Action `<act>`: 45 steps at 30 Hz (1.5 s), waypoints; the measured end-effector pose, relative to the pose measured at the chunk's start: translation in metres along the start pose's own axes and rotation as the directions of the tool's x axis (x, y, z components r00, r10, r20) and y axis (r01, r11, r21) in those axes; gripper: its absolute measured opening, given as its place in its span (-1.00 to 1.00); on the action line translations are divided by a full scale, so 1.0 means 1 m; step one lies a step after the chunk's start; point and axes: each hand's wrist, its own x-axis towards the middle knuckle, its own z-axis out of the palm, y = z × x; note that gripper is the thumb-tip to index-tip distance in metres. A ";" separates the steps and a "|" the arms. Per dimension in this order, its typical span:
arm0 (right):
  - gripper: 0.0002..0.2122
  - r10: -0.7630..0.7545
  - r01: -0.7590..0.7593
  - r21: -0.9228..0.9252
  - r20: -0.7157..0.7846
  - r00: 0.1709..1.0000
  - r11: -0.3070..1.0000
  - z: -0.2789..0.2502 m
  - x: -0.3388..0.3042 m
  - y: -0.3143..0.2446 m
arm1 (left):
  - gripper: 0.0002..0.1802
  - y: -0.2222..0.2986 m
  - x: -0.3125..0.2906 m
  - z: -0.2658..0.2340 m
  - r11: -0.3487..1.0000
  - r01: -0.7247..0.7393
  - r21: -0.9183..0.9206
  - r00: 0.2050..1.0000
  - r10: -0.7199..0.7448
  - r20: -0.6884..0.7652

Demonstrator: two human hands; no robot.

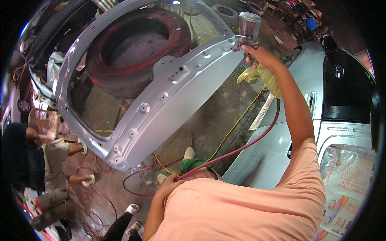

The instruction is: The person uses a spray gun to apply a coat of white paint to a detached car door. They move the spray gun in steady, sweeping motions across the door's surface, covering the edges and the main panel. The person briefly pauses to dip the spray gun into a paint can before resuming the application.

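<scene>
My right hand [259, 57] is closed on a spray gun [243, 41] with a metal cup on top, held at the far right end of a silver vehicle panel [189, 96]. This panel has a large window opening and a ridge with holes. A yellow-green cloth [263, 76] hangs below my right hand. From there a red hose [241, 149] curves down and across to my left hand [169, 185], which is closed around it near my waist. The panel's underside support is mostly hidden.
A big tyre [136, 48] shows through and under the panel's window opening. To the right stands a silver car [265, 160] with paper-covered glass [348, 168]. Yellow cord [235, 125] and loose hose lie on the floor. Other people [44, 156] are at the left and lower left.
</scene>
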 end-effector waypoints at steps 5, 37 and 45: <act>-0.48 0.077 -0.068 0.049 -0.211 0.975 0.996 -0.081 0.045 0.073 | -0.51 0.050 0.020 0.009 0.990 -0.028 -0.138 0.993 0.043 0.112; -0.53 0.090 -0.001 0.231 -0.375 0.923 0.973 -0.014 -0.035 0.147 | -0.35 -0.028 0.018 -0.007 0.987 -0.023 0.160 0.999 0.018 0.031; -0.52 0.037 -0.009 0.175 -0.156 0.987 0.984 0.161 -0.172 0.020 | -0.24 -0.108 -0.034 -0.039 0.962 0.000 0.274 0.999 -0.014 0.052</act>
